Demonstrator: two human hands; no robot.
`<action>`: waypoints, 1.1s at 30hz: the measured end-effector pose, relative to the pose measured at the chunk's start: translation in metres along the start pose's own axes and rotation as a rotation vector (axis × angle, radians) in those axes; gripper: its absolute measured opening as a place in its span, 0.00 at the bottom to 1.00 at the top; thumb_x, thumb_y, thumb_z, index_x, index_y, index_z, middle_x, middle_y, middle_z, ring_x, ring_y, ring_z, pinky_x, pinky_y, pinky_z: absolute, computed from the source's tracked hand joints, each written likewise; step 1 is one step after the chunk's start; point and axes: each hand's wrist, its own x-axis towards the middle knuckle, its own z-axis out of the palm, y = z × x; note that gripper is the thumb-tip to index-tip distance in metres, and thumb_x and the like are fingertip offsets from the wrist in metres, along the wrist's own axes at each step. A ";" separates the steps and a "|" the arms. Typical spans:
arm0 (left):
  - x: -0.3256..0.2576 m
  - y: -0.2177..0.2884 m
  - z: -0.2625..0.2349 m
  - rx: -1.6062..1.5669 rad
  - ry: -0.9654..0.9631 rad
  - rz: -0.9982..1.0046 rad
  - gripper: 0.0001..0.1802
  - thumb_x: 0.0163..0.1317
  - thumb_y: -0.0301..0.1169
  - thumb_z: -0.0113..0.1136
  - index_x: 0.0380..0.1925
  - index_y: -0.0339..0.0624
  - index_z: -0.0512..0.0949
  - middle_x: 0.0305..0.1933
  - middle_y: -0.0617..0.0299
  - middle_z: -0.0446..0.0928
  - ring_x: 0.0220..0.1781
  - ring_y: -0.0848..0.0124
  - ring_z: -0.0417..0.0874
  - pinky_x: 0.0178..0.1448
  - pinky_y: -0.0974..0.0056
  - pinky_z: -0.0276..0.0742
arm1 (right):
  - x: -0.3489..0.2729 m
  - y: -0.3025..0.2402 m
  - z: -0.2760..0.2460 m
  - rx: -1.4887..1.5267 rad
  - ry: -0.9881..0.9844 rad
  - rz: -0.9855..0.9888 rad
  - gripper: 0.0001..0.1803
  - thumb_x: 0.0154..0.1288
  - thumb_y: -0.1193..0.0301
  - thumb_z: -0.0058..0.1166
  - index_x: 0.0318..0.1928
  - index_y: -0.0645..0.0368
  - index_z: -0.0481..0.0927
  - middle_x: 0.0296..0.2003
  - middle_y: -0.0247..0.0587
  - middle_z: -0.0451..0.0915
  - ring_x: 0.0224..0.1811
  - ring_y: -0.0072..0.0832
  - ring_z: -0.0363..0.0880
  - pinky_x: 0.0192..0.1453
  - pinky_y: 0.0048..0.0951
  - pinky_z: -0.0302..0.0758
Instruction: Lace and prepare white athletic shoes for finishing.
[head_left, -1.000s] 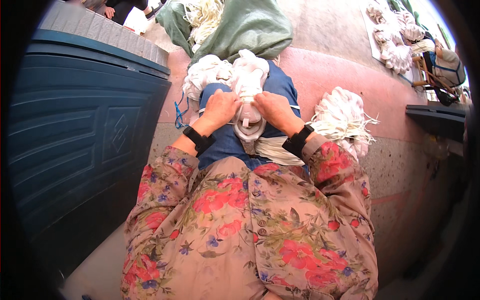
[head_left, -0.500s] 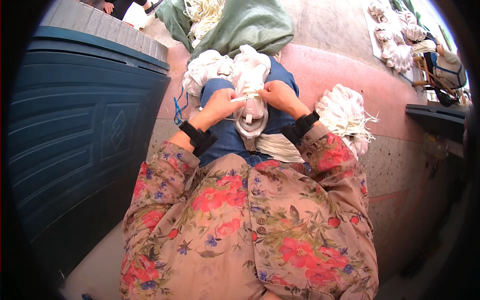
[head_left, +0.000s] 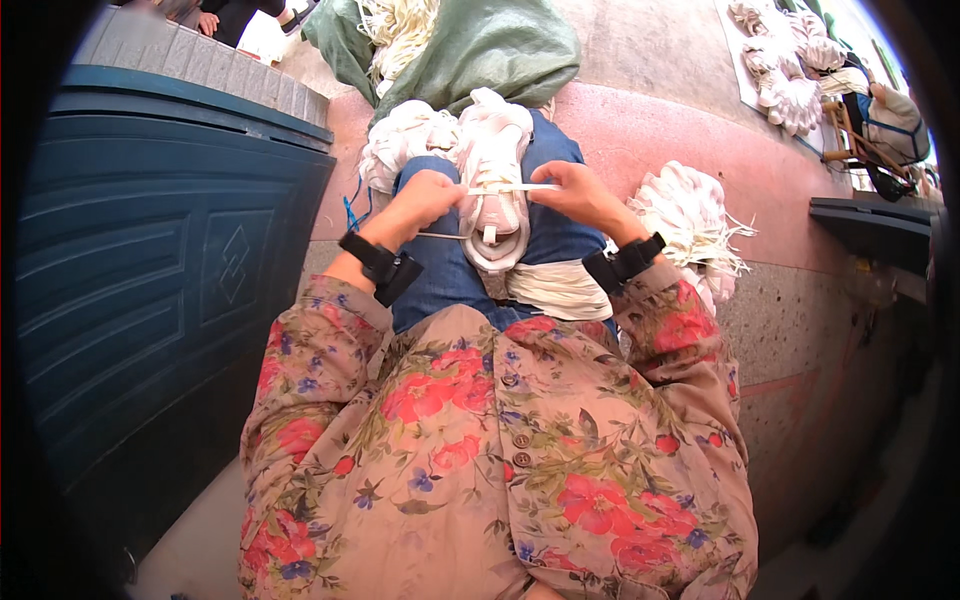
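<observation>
Hands point(head_left: 427, 200) farther apart, lace point(head_left: 508, 188) taut across white shoe point(head_left: 496, 214)

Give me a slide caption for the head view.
Left hand and right hand hold a white lace stretched across a white shoe, with blue jeans on either side.

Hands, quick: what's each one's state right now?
Left hand: closed, pinching the white lace.
Right hand: closed, pinching the same lace across the shoe.
</observation>
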 end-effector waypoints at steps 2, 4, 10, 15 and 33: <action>-0.005 -0.008 -0.011 -0.156 -0.008 -0.011 0.09 0.56 0.34 0.51 0.20 0.44 0.72 0.11 0.70 0.65 0.10 0.80 0.64 0.12 0.73 0.56 | -0.012 0.000 -0.016 0.133 0.010 0.075 0.16 0.51 0.63 0.55 0.37 0.61 0.77 0.23 0.37 0.75 0.21 0.24 0.71 0.26 0.23 0.67; -0.011 -0.015 -0.023 -0.301 0.007 -0.020 0.06 0.54 0.31 0.52 0.29 0.42 0.71 0.11 0.69 0.66 0.07 0.83 0.60 0.09 0.77 0.50 | -0.030 0.000 -0.042 0.413 0.060 0.180 0.14 0.54 0.65 0.54 0.39 0.59 0.76 0.22 0.26 0.71 0.19 0.14 0.65 0.22 0.16 0.61; -0.055 -0.026 -0.068 -0.107 -0.229 0.035 0.17 0.51 0.23 0.50 0.45 0.38 0.68 0.20 0.63 0.73 0.07 0.83 0.61 0.09 0.78 0.53 | -0.099 0.042 -0.130 1.241 0.544 -0.091 0.15 0.62 0.68 0.44 0.46 0.63 0.70 0.16 0.21 0.58 0.17 0.12 0.55 0.23 0.16 0.56; -0.063 -0.026 -0.098 -0.749 -0.246 0.507 0.16 0.61 0.37 0.46 0.45 0.40 0.69 0.43 0.57 0.73 0.37 0.71 0.77 0.29 0.71 0.72 | -0.143 0.029 -0.169 1.602 0.661 -0.434 0.13 0.63 0.78 0.38 0.48 0.67 0.66 0.24 0.31 0.67 0.28 0.21 0.66 0.40 0.23 0.66; -0.031 -0.022 -0.071 -0.321 0.339 0.304 0.06 0.59 0.34 0.47 0.32 0.46 0.72 0.19 0.71 0.66 0.16 0.85 0.64 0.13 0.80 0.57 | -0.070 0.010 -0.025 0.130 0.346 0.003 0.09 0.59 0.74 0.45 0.39 0.60 0.75 0.20 0.35 0.75 0.22 0.19 0.72 0.28 0.23 0.70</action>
